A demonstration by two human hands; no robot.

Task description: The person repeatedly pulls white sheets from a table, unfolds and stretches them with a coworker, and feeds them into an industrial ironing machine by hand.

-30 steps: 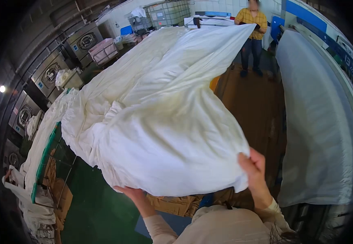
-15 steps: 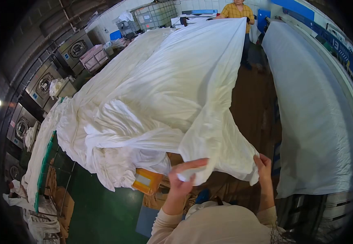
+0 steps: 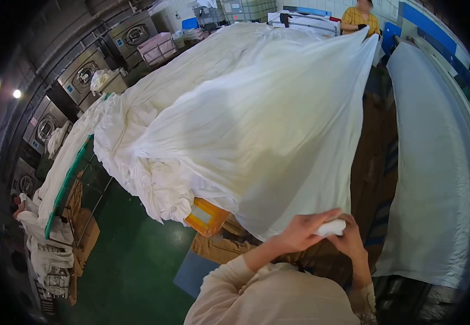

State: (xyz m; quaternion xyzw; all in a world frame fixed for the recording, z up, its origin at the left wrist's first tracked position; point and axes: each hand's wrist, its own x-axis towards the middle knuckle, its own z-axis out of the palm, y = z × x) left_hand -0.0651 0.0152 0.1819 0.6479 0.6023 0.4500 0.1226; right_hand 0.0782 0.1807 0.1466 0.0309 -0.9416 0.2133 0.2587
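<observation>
A large white sheet (image 3: 278,124) stretches from my hands to the far end, where a person in a yellow checked shirt (image 3: 357,21) grips its far corner. My left hand (image 3: 304,232) is closed on the near corner of the sheet, its bunched edge showing white between the fingers. Close against it, my right hand (image 3: 351,241) is closed on the same corner from the right side. Some fingertips of both hands are hidden by the cloth and by each other.
More white linen (image 3: 154,103) is heaped over a green-edged rack (image 3: 67,189) at left. An orange container (image 3: 207,218) lies beneath it. A long white-covered surface (image 3: 435,173) runs along the right. Washing machines (image 3: 86,73) line the left wall.
My left hand has moved right to meet my right hand at the sheet's corner. The sheet is now pulled tauter between me and the other person. My view has shifted left.
</observation>
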